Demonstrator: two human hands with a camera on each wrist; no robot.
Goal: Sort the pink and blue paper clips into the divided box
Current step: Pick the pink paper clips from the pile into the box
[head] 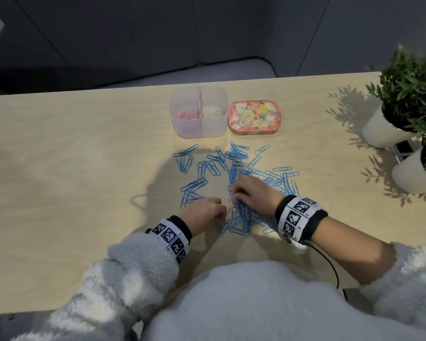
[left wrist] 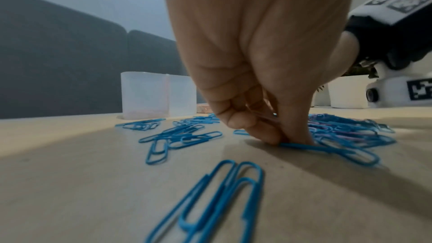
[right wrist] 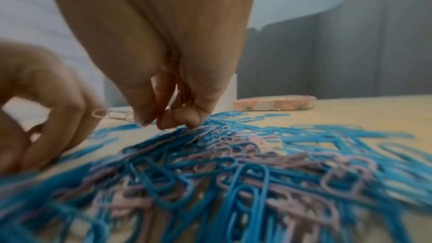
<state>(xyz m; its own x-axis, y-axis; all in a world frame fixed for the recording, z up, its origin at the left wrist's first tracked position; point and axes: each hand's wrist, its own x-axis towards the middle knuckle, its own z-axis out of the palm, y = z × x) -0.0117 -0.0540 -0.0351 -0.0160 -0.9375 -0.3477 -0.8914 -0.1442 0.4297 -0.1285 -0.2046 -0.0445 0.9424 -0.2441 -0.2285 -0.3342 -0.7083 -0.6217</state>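
Mixed pile of paper clips (head: 241, 215) lies between both hands, at 6 o'clock from divided box (head: 198, 112). Left hand (head: 202, 212) pinches a blue clip (left wrist: 327, 150) against the table; right hand (head: 253, 193) pinches pink clips (right wrist: 112, 115), fingertips down.

One divided box (head: 199, 130), one floral tin (head: 254, 118), two potted plants (head: 389, 130).

Dim, cool light falls on the counter (head: 84, 143); plant (head: 411, 87) shadows stretch toward 9 o'clock, so the light comes from 3 o'clock. The head view bows at its edges. The right wrist view is smeared by blur, its paper clips (right wrist: 233, 182) soft.
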